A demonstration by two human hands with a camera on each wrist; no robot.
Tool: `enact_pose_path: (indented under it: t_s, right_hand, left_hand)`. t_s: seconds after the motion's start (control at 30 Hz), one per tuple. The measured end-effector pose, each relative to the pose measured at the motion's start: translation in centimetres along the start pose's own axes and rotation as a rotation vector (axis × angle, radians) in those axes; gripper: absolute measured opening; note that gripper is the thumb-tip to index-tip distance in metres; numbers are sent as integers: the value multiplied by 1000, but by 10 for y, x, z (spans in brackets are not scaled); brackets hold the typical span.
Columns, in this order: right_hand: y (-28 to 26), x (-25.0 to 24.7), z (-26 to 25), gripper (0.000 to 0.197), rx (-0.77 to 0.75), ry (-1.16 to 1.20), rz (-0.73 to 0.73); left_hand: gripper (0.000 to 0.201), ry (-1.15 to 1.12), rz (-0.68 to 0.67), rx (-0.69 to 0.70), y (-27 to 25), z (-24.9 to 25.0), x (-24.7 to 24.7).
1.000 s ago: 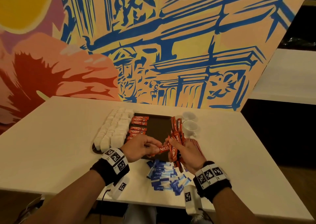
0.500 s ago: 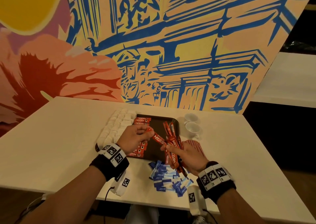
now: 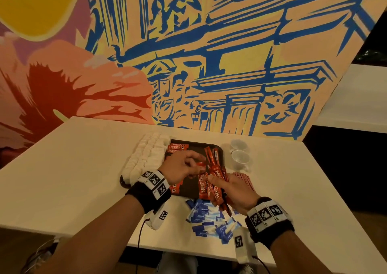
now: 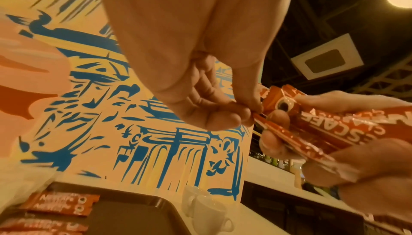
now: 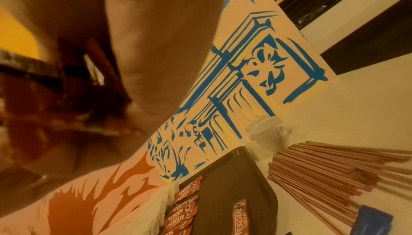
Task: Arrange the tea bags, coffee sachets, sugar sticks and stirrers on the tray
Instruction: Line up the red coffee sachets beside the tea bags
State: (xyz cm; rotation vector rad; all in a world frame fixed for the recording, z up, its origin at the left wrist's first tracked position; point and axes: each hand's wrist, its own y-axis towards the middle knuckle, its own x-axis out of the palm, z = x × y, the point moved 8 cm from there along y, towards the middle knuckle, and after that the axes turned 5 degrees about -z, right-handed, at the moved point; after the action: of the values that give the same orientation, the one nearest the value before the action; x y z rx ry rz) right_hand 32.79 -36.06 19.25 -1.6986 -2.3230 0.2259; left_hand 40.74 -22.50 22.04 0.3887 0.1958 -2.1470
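Pulling one sachet from my bundle

My left hand [image 3: 182,165] pinches a red foil coffee sachet [image 4: 289,138] (thumb and forefinger); my right hand [image 3: 234,190] grips the red sachet bundle [image 3: 211,186] above the dark rectangular tray [image 3: 219,150].

Both forearms reach in from six o'clock, black wristbands with checkered markers on each wrist. Left hand [image 3: 181,167] sits at about eleven o'clock of the right, thumb and forefinger pinched tight on the tip of one coffee sachet [image 4: 287,137]. Right hand [image 3: 232,190] lies palm-up, fingers curled round a bundle of sachets [image 3: 211,186].
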Motion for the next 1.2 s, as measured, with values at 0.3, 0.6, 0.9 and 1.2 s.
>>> enact_pose_path:
  t_s: [0.3,0.6,0.9,1.2]
  right_hand:
    - [3,-26,-4,26,-43,137,93]
    - [6,-35,-2,28,-58,118,142]
    - [-1,-64,17,26,-46,32,314]
    - [28,-89,22,29,-7,-240,311]
  left_hand:
    - [32,-416,47,-192,12,-31,15]
    - [37,-460,-200,-233,12,-25,51]
    - [16,-96,42,-403,31,-73,24]
    - [35,84,235,-563,71,-135,-64]
